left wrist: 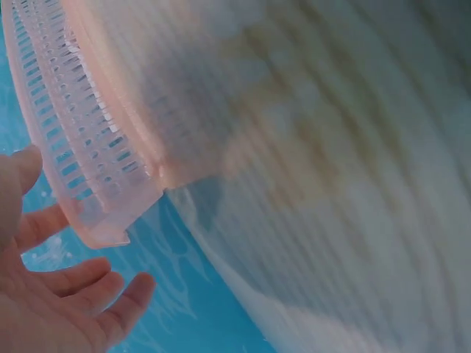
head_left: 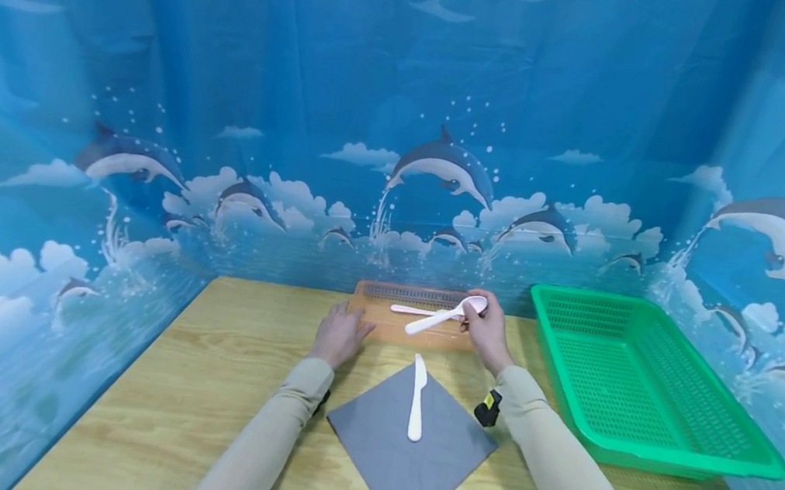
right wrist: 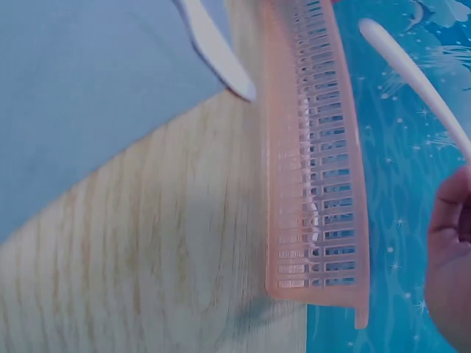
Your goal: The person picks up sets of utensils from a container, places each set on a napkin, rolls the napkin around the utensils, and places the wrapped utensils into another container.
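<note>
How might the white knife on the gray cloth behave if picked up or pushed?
The knife looks like thin plastic, so probably light. Its broad, flat blade makes rolling unlikely. Since it lies directly on the cloth, pushing might ruck that up.

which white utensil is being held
The spoon in the right hand; the knife lies on the grey cloth, another utensil in the orange basket.

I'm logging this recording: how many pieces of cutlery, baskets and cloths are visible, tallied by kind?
Cutlery: 3 (knife, spoon in the right hand, one piece in the orange basket, its exact kind unclear)
Baskets: 2 (that one and the green basket)
Cloths: 1 (grey cloth)
Total: 6
</note>
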The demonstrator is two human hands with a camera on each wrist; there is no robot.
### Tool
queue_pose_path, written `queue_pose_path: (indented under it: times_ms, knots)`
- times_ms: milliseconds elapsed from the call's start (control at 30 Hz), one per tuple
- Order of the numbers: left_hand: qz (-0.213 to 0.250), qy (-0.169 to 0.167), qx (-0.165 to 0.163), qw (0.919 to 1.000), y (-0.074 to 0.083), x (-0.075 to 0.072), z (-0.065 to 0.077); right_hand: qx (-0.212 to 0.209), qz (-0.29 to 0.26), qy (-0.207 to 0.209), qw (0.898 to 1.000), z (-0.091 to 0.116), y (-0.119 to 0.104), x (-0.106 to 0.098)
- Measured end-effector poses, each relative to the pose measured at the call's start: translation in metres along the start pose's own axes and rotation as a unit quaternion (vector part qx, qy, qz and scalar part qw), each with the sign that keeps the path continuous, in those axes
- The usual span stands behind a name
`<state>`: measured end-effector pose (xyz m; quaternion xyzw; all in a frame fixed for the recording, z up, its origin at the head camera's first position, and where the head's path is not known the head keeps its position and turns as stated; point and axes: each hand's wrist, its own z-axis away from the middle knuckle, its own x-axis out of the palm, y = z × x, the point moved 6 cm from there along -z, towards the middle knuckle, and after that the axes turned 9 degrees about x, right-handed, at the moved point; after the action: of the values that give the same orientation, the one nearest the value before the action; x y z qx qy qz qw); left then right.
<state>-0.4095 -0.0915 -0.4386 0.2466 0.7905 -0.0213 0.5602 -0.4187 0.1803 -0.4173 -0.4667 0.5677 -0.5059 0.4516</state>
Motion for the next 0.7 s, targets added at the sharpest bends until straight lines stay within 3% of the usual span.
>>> queue_pose_path:
  times_ms: [167,333,567,700]
  knots:
    - [0.015,0.03,0.029,0.999,0.005,-0.007,0.003,0.067,-0.002,-0.046,0.997,-0.001,0.005,0.004]
    - [0.031,0.029,0.043,0.9982,0.009,-0.009,0.009,0.124,0.018,-0.078,0.989,0.001,0.012,0.007]
    - [0.027,0.049,0.081,0.9951,0.02,-0.018,0.017,0.165,0.057,-0.162,0.971,0.008,0.025,0.011]
    - [0.05,0.0,0.108,0.9929,0.029,-0.015,0.022,0.173,0.089,-0.202,0.96,0.015,0.027,0.014]
